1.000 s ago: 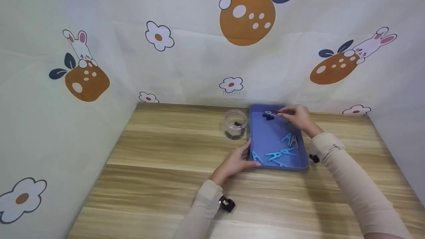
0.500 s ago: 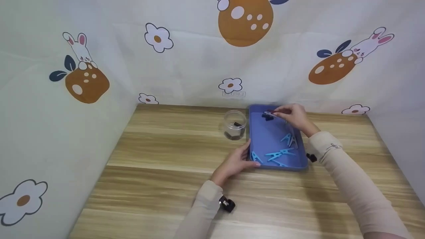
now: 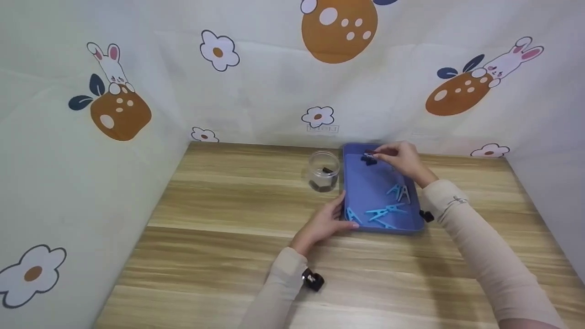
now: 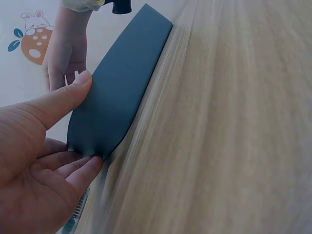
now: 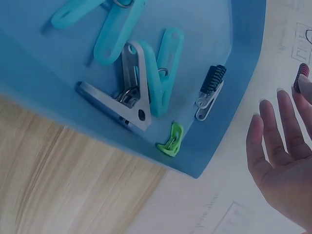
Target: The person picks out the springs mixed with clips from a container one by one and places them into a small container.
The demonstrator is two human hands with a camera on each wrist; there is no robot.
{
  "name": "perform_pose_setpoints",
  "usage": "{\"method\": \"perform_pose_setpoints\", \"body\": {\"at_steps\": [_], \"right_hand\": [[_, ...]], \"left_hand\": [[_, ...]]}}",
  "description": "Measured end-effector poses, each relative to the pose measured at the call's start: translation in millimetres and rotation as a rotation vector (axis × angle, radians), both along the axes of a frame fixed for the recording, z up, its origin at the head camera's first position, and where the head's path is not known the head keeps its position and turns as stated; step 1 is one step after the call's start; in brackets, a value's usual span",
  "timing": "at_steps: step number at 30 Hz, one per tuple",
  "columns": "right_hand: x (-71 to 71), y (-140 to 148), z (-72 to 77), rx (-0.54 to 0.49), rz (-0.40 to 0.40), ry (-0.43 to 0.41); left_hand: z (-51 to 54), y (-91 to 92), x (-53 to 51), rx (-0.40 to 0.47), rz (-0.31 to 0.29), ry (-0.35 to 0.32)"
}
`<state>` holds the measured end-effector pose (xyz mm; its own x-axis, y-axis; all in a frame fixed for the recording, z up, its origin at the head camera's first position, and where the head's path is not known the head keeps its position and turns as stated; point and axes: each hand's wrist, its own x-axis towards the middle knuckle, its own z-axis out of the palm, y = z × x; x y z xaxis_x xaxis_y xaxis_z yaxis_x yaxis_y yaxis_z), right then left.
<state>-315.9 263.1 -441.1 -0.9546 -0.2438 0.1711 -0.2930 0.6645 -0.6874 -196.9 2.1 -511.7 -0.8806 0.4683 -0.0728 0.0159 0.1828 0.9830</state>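
Observation:
The blue tray is held at its near left corner by my left hand. In the left wrist view my left hand has its thumb on one side of the tray and its fingertips at the opposite edge. My right hand, over the tray's far end, pinches a small dark red ribbed piece between thumb and finger. Black pieces lie under its fingertips. Several light blue clips and a grey clip lie in the tray, with a small green clip.
A clear round jar with dark pieces inside stands just left of the tray on the wooden table. Patterned white cloth hangs behind and at both sides. A dark ribbed piece lies in the tray.
My right hand has shifted slightly left over the tray's far end, still pinching the dark red piece. My left hand and the tray have stayed in place.

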Motion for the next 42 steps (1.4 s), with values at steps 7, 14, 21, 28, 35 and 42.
{"method": "perform_pose_setpoints", "body": {"at_steps": [7, 14, 21, 28, 35, 42], "right_hand": [[1.3, -6.5, 0.6, -0.011, 0.011, -0.016], [1.3, -12.2, 3.2, -0.015, 0.029, -0.009], [0.2, -19.5, 2.8, -0.027, 0.040, -0.003], [-0.1, -25.8, 3.0, -0.037, 0.054, -0.030], [0.9, -32.4, 2.9, -0.051, 0.055, -0.063], [1.7, -37.3, 4.0, -0.051, 0.065, -0.066]], "left_hand": [[-1.0, -0.1, -1.3, -0.032, -0.006, 0.035], [0.5, 0.0, -1.0, -0.048, -0.001, 0.051], [-1.2, -1.0, -1.3, -0.024, -0.014, 0.049], [-1.0, 0.2, -2.0, -0.010, -0.013, 0.033], [-1.2, 0.3, -2.5, -0.013, -0.008, 0.024], [-0.1, 0.1, -2.0, -0.016, -0.013, 0.022]]}}
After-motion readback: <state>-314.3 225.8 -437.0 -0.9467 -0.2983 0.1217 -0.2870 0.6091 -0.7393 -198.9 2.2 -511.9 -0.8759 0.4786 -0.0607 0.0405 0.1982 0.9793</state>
